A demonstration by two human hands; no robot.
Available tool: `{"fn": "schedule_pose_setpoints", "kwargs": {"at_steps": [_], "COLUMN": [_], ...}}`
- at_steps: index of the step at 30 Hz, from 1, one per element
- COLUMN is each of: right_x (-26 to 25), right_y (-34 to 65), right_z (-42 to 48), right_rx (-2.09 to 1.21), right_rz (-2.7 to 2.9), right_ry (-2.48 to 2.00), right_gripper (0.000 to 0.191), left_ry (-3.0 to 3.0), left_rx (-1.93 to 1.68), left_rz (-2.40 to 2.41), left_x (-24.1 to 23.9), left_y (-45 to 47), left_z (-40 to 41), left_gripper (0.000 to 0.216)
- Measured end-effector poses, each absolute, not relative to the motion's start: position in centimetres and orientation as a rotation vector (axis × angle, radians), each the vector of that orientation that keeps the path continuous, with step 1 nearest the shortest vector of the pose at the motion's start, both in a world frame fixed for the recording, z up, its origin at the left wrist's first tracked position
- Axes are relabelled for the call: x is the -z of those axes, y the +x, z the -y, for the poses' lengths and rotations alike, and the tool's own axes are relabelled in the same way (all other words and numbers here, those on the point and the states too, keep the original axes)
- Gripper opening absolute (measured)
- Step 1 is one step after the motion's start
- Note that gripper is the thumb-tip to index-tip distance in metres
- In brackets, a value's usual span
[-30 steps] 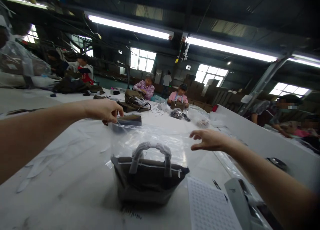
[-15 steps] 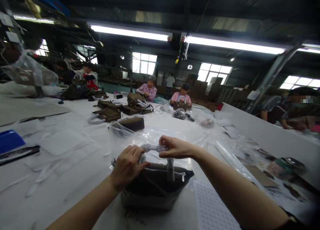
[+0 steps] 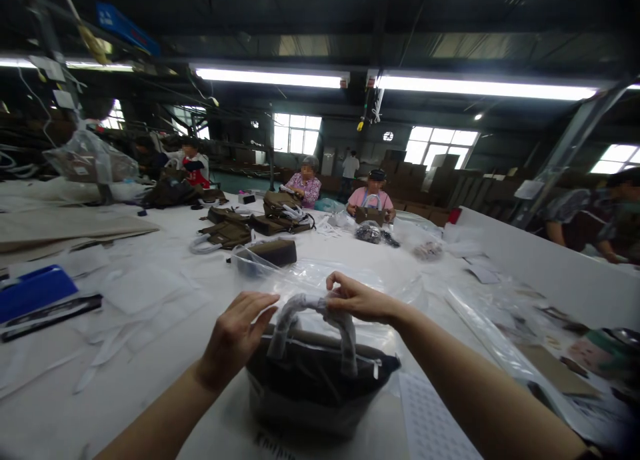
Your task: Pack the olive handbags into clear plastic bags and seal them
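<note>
A dark handbag (image 3: 310,387) stands upright on the white table in front of me, its lower part within a clear plastic bag. Its arched handles (image 3: 287,317) are wrapped in whitish film. My right hand (image 3: 353,297) pinches the wrapped handle near the top right. Just left of the handles is my left hand (image 3: 240,333), fingers stretched out and holding nothing. A pale zipper pull (image 3: 377,369) hangs at the bag's right end.
Several brown bags (image 3: 225,232) lie farther back on the table. At the left are a blue tray-like object (image 3: 37,292) and paper scraps. A sheet of stickers (image 3: 435,417) and clear plastic lie at right. Several people sit beyond, one holding a bag (image 3: 370,215).
My left hand has let go of the handle and moved left, its fingers opening. The right hand keeps hold of the handle. The whole view has shifted slightly.
</note>
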State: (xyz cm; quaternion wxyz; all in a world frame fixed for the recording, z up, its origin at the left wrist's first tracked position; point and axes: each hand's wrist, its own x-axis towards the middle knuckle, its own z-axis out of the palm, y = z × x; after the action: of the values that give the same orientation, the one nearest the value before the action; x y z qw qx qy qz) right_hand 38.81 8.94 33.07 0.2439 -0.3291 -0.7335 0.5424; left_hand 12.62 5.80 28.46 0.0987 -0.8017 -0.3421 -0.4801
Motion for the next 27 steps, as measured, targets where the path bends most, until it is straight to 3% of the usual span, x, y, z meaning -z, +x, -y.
{"fn": "schedule_pose_setpoints", "kwargs": {"at_steps": [4,8,10,12,16,20,22,27], "right_x": [-33.6,-34.2,-34.4,-34.2,-32.6,-30.9,-30.5,-30.2], "right_y": [38.7,37.9,37.2,36.4,34.7,32.9,32.1,30.7], "right_z": [-8.1,-6.7,-5.7,-4.6,-2.8,-2.3,-2.3,-2.5], "right_rx": [-1.048,-0.280,0.104,0.340,0.223,-0.098,-0.273,-0.623], "right_rz": [2.232,2.452,2.489,2.564,2.686,2.512,2.441,2.252], "right_ry": [-0.993,-1.043,-1.021,-1.023,-1.229,-1.376,-1.376,-1.496], "right_gripper": [0.045,0.069,0.071,0.062,0.037,0.068,0.069,0.020], "left_ry": [-2.371,-2.605,-2.700,-2.781,-2.907,-2.969,-3.010,-3.084], "left_rx": [1.071,0.921,0.955,0.999,0.959,0.992,1.007,0.939], "left_rz": [0.805,0.794,0.742,0.693,0.637,0.755,0.850,0.961], "left_x": [-30.9,-33.0,-33.4,-33.1,-30.9,-29.6,-30.3,-33.2], "left_y": [13.5,13.8,13.5,12.9,11.4,10.6,10.8,11.7], "left_z": [-6.9,-8.9,-8.8,-8.0,-6.1,-5.5,-5.6,-5.7], "left_gripper": [0.051,0.007,0.011,0.009,0.005,0.009,0.008,0.007]}}
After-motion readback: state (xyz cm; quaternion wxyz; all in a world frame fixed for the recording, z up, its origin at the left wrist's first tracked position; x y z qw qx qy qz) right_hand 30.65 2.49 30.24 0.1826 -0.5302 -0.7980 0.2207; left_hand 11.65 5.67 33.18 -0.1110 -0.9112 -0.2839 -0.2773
